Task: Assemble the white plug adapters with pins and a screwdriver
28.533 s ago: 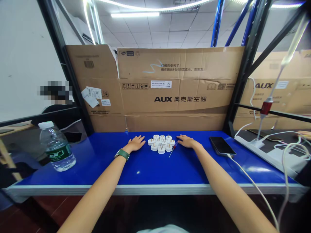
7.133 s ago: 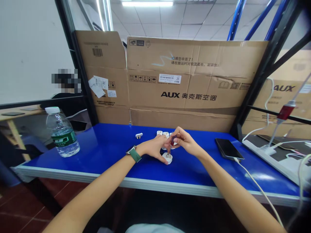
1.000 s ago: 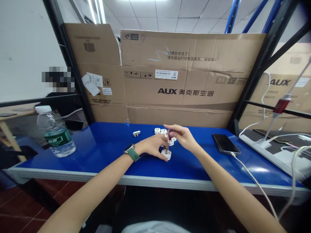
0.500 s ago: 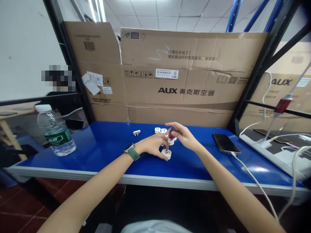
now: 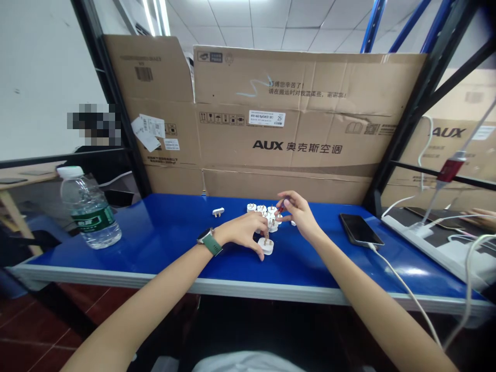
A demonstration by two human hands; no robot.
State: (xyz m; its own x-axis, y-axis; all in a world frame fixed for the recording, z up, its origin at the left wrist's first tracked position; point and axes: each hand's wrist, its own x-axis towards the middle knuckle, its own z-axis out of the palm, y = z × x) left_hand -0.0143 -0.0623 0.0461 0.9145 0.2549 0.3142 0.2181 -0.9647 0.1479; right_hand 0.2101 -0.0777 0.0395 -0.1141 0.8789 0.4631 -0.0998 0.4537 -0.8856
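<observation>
A white three-pin plug (image 5: 265,247) lies pins-up near the front of the blue table. My left hand (image 5: 245,230) is curved around its left side, thumb at the near edge and fingers at the far side by the pins. In my right hand (image 5: 300,213), thumb and fingers pinch a screwdriver (image 5: 281,207) with a reddish handle. Its tip points down and left, over the other plugs and away from the plug at my left hand. Several white plugs (image 5: 261,208) stand grouped just behind my hands, partly covered by them.
One more plug (image 5: 218,212) lies off to the left. A water bottle (image 5: 91,214) stands at the left end, a charging phone (image 5: 360,229) at the right. Beyond lies a power strip (image 5: 422,230); another person's hand (image 5: 482,219) shows there. Cardboard (image 5: 310,178) walls the back.
My right hand has lifted the screwdriver off the plug, moving up and right. My left thumb has slid slightly left along the plug's edge. Another person's hand has appeared at the far right.
</observation>
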